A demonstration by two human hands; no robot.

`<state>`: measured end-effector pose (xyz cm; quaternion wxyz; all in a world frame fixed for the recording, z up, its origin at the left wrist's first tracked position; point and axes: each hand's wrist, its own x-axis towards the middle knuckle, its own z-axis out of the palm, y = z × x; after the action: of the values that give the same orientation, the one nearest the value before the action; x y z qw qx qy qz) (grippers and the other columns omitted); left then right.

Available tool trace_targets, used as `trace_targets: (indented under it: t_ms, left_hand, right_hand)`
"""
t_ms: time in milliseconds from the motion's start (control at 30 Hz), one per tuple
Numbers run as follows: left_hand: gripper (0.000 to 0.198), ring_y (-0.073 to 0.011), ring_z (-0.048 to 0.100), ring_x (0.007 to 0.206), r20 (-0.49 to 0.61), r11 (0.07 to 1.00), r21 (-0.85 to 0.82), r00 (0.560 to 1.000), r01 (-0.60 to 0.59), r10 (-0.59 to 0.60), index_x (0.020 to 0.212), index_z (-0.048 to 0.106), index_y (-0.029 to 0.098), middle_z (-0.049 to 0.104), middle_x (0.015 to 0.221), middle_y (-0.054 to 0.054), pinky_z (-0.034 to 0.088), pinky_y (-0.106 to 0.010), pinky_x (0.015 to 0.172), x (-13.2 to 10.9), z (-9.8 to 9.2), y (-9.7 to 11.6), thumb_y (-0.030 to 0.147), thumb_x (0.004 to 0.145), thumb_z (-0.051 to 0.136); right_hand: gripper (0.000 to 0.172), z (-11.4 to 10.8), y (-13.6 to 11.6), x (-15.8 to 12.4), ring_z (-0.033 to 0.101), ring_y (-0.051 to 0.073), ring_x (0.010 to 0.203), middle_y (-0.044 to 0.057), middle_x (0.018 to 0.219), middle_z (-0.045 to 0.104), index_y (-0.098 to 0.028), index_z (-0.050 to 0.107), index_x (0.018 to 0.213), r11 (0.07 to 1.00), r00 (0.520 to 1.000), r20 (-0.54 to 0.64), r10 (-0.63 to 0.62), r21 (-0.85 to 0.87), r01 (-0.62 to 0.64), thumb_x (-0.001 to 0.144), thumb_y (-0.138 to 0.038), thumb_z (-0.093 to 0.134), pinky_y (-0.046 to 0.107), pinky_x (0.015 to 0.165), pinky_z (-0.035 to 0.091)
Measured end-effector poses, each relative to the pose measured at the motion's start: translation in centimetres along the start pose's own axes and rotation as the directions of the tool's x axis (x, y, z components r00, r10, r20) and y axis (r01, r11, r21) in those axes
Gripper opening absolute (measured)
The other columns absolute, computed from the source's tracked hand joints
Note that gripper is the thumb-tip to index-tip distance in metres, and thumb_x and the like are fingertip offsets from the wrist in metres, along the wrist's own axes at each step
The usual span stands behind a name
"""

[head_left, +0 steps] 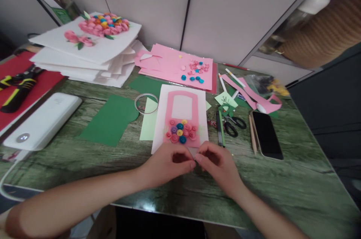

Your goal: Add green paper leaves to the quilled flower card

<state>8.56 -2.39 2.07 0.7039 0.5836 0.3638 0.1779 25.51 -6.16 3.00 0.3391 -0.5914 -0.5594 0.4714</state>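
Observation:
My left hand (176, 162) and my right hand (216, 162) meet fingertip to fingertip just in front of a white card (158, 126). Both are pinched closed, and whatever sits between the tips is too small to make out. On the card lies a pink paper frame (195, 109) shaped like a basket with an arched handle. Rolled paper flowers (180, 132) in pink, blue, yellow and purple cover its lower part. My wrists hide the table near the card's front edge.
Left of the card lie green paper (108, 122), a metal ring (135, 104) and a white power bank (45, 120). Scissors (231, 128), a green-edged cutter (220, 128) and a phone (266, 134) are on the right. Behind are pink sheets (169, 62) with small rolls and a white stack (84, 70).

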Motion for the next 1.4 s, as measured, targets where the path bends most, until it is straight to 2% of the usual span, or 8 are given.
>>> trace_targets:
  t_ms: [200, 300, 533, 933, 1067, 1133, 1400]
  left_hand:
    - [0.013, -0.0110, 0.050, 0.060, 0.010, 0.994, 0.101, 0.999, -0.043, 0.042, 0.070, 0.064, 0.013, 0.059, 0.064, 0.000, 0.038, -0.022, 0.057, -0.1, -0.1, 0.2, 0.023, 0.076, 0.058]
    - [0.010, -0.0115, 0.051, 0.061, -0.010, 0.983, 0.170, 0.997, -0.067, 0.070, 0.069, 0.062, 0.013, 0.059, 0.064, 0.000, 0.039, -0.022, 0.058, -0.2, -0.1, 0.3, 0.019, 0.075, 0.056]
    - [0.010, -0.0104, 0.048, 0.059, 0.015, 0.986, 0.145, 0.997, -0.078, 0.076, 0.067, 0.059, 0.013, 0.055, 0.062, 0.001, 0.038, -0.022, 0.057, 0.0, -0.2, 0.6, 0.019, 0.074, 0.055]
    - [0.015, -0.0096, 0.045, 0.057, -0.034, 0.987, 0.151, 0.998, -0.054, 0.059, 0.060, 0.055, 0.015, 0.050, 0.057, 0.003, 0.035, -0.021, 0.054, -0.2, -0.5, 1.1, 0.020, 0.074, 0.055]
    - [0.009, -0.0113, 0.050, 0.064, -0.040, 0.995, 0.029, 0.995, -0.094, 0.095, 0.075, 0.060, 0.015, 0.055, 0.067, 0.001, 0.040, -0.023, 0.061, -0.1, -0.7, 1.1, 0.024, 0.075, 0.058]
    - [0.013, -0.0117, 0.052, 0.067, -0.056, 0.994, -0.025, 0.993, -0.104, 0.103, 0.083, 0.060, 0.015, 0.056, 0.072, 0.001, 0.043, -0.024, 0.064, -0.1, -0.7, 1.0, 0.023, 0.073, 0.062]
    - [0.008, -0.0111, 0.052, 0.063, -0.100, 0.993, -0.048, 0.990, -0.104, 0.098, 0.076, 0.062, 0.014, 0.056, 0.068, 0.001, 0.044, -0.024, 0.062, 0.0, -0.4, 0.6, 0.022, 0.073, 0.064]
  right_hand:
    - [0.011, -0.7, -0.7, 0.0, 0.045, 0.010, 0.056, -0.003, 0.057, 0.051, -0.018, 0.053, 0.063, 0.999, 0.978, 0.209, 0.004, -0.047, 0.006, 0.074, -0.020, 0.055, 0.022, 0.053, 0.034]
    - [0.011, -0.8, -0.8, 0.0, 0.044, 0.010, 0.056, -0.004, 0.056, 0.050, -0.018, 0.053, 0.062, 0.999, 0.967, 0.254, -0.001, -0.040, 0.011, 0.073, -0.018, 0.053, 0.022, 0.053, 0.033]
    - [0.013, -0.7, -0.7, -0.1, 0.041, 0.010, 0.053, -0.005, 0.054, 0.047, -0.018, 0.051, 0.061, 1.000, 0.971, 0.240, 0.000, -0.018, 0.005, 0.073, -0.021, 0.054, 0.022, 0.051, 0.031]
    - [0.013, -1.1, -0.7, 0.2, 0.040, 0.009, 0.052, -0.004, 0.054, 0.046, -0.018, 0.051, 0.060, 0.999, 0.972, 0.232, 0.036, 0.025, -0.043, 0.072, -0.022, 0.055, 0.021, 0.048, 0.030]
    - [0.014, -1.3, -0.4, 0.3, 0.040, 0.008, 0.048, -0.005, 0.054, 0.045, -0.019, 0.050, 0.063, 0.983, 0.967, 0.243, 0.080, 0.139, -0.117, 0.073, -0.026, 0.056, 0.020, 0.045, 0.031]
    - [0.016, -1.4, -0.2, 0.4, 0.040, 0.007, 0.047, -0.006, 0.054, 0.045, -0.018, 0.050, 0.064, 0.972, 0.968, 0.231, 0.103, 0.185, -0.147, 0.074, -0.029, 0.057, 0.020, 0.044, 0.031]
    - [0.020, -1.0, -0.1, 0.3, 0.040, 0.006, 0.045, -0.007, 0.053, 0.044, -0.018, 0.051, 0.065, 0.958, 0.964, 0.232, 0.132, 0.222, -0.184, 0.075, -0.033, 0.059, 0.019, 0.043, 0.031]
